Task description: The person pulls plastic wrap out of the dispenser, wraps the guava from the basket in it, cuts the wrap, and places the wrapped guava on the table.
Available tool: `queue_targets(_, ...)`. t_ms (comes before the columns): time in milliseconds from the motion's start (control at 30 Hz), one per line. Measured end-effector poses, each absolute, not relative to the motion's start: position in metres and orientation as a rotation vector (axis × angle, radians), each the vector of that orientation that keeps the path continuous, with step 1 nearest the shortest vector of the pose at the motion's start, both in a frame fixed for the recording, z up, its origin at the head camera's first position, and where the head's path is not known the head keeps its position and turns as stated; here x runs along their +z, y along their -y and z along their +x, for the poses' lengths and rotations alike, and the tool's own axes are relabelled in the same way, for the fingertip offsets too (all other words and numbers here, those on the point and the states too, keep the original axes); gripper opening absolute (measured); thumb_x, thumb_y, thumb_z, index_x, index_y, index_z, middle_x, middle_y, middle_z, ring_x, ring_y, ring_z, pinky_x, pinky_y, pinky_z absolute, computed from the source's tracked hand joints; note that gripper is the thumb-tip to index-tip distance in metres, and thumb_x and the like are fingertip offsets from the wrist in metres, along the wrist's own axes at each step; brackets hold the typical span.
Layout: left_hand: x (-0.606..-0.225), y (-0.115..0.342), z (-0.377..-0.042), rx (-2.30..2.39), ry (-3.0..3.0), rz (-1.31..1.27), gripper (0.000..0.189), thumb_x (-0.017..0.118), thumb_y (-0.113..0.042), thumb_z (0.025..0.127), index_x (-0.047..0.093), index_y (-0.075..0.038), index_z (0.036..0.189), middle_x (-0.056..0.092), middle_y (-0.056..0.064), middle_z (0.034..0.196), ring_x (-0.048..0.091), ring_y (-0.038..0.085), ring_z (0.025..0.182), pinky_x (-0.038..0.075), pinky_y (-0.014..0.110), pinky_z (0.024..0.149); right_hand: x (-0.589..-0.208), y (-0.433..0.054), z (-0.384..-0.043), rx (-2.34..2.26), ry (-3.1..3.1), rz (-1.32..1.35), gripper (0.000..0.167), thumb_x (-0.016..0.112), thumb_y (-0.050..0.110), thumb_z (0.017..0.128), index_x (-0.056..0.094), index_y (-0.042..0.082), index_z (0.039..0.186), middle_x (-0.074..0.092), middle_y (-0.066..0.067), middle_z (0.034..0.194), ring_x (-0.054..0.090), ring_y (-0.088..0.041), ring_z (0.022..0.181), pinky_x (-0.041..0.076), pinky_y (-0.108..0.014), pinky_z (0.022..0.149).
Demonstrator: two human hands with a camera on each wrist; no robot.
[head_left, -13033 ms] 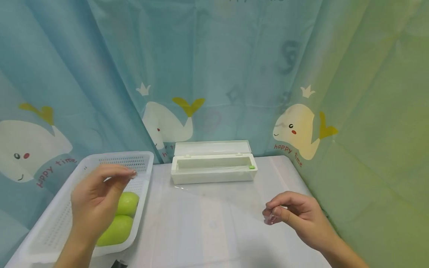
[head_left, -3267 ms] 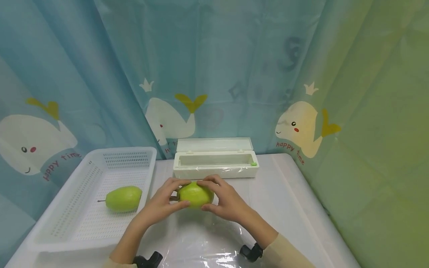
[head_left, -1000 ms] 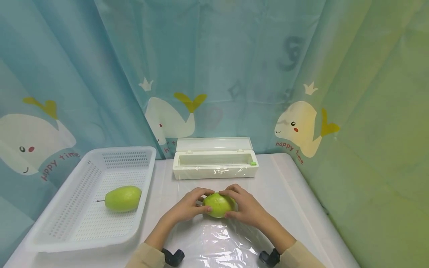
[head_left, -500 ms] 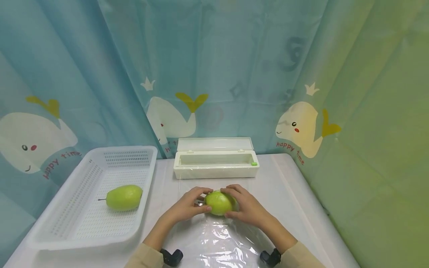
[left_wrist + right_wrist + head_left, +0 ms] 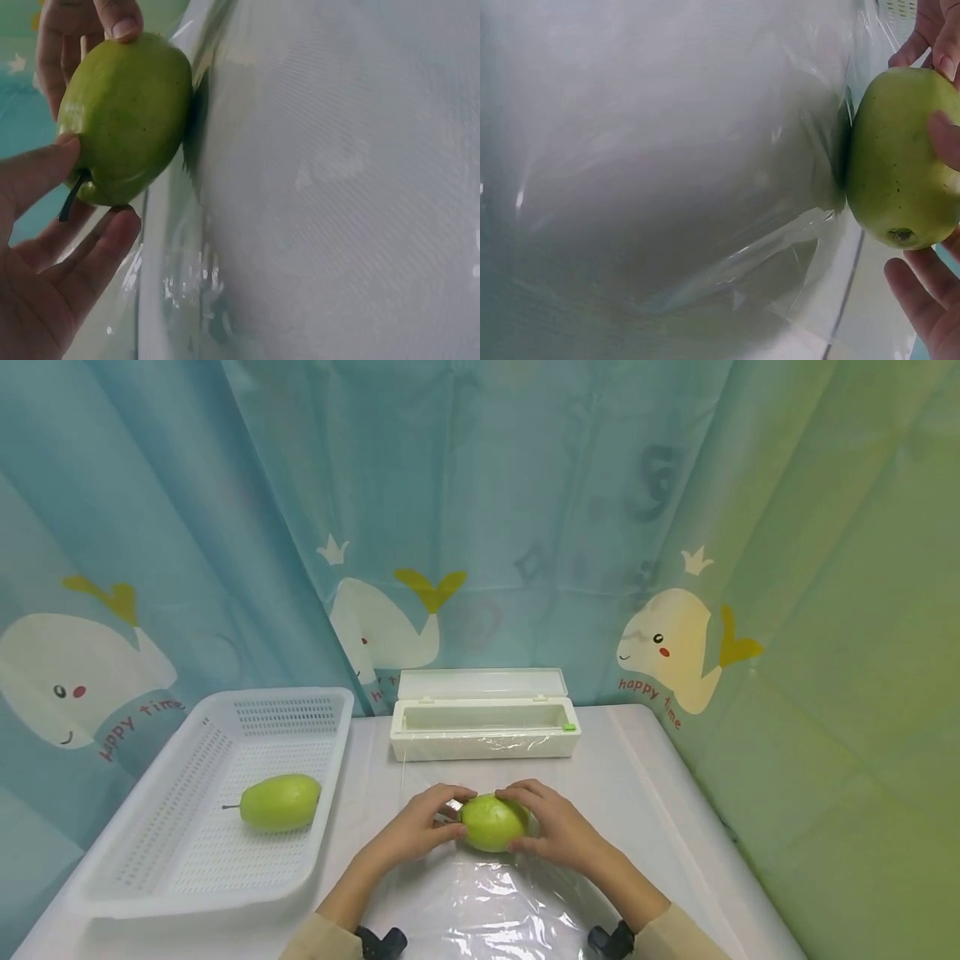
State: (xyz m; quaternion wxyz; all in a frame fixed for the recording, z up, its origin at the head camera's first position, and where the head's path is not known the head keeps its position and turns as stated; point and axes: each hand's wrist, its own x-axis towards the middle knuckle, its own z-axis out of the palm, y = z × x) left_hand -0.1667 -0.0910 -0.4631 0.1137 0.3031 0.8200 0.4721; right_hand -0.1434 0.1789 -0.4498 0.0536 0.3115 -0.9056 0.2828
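Note:
A green pear (image 5: 495,823) lies on its side on clear cling film (image 5: 498,910) near the middle of the table, stem to the left. My left hand (image 5: 418,828) grips its stem end between thumb and fingers; the left wrist view shows the dark stem (image 5: 73,196) between them. Around the other end curl the thumb and fingers of my right hand (image 5: 561,828). The right wrist view shows the pear's blossom end (image 5: 901,234) and wrinkled film (image 5: 727,262) in front of it. Behind my hands stands a white cling film box (image 5: 483,747) with its lid up.
At the left a white plastic basket (image 5: 176,893) contains a second green pear (image 5: 281,802). The box has a green slider (image 5: 569,727) at its right end, and film hangs over its front. A blue curtain (image 5: 510,510) with whale prints closes off the back.
Earlier, both hands were apart, pinching, with two pears in the basket. Since then one pear has come onto the film and shifted right, toward me. Over the last second little has moved.

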Motion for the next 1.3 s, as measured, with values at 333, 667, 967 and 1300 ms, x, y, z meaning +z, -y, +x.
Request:
queue_targets(333,-0.464,0.096,-0.163,1.413,-2.42,0.842,0.057,0.076,-0.019,0.088,0.053,-0.01,0.139,0.054,0.012,0.137,0.06,0.033,0.117,0.056,0.026,0.086,-0.452,-0.176,-0.143,0.835,2.766,0.95,0.075,0.088,0.032,0.074,0.055,0.021,0.14,0.054,0.0,0.139,0.053,-0.025,0.129,0.048,-0.05,0.103)
queue_targets(667,-0.442,0.108,-0.125,1.24,-2.685,1.036,0.059,0.081,-0.017,0.082,0.057,-0.017,0.136,0.054,-0.003,0.131,0.054,0.022,0.122,0.053,0.041,0.095,-0.45,-0.183,-0.13,0.805,2.776,0.91,0.076,0.087,0.032,0.075,0.053,0.02,0.142,0.053,-0.007,0.142,0.05,-0.027,0.132,0.047,-0.051,0.103)
queue_targets(967,-0.436,0.144,-0.077,0.925,-2.763,1.283,0.04,0.078,-0.027,0.085,0.061,-0.023,0.122,0.056,-0.013,0.111,0.056,0.006,0.099,0.053,0.027,0.083,-0.445,-0.207,-0.096,0.603,2.648,0.956,0.073,0.088,0.035,0.073,0.056,0.027,0.139,0.054,-0.001,0.139,0.052,-0.021,0.127,0.052,-0.044,0.096)
queue_targets(1300,-0.459,0.163,-0.065,0.691,-2.593,1.287,0.037,0.071,-0.047,0.088,0.062,-0.024,0.116,0.047,-0.014,0.099,0.038,-0.005,0.082,0.042,0.014,0.064,-0.45,-0.228,-0.065,0.531,2.559,1.327,0.024,0.082,0.027,0.078,0.059,0.027,0.084,0.049,0.02,0.078,0.042,0.009,0.07,0.032,-0.001,0.066)
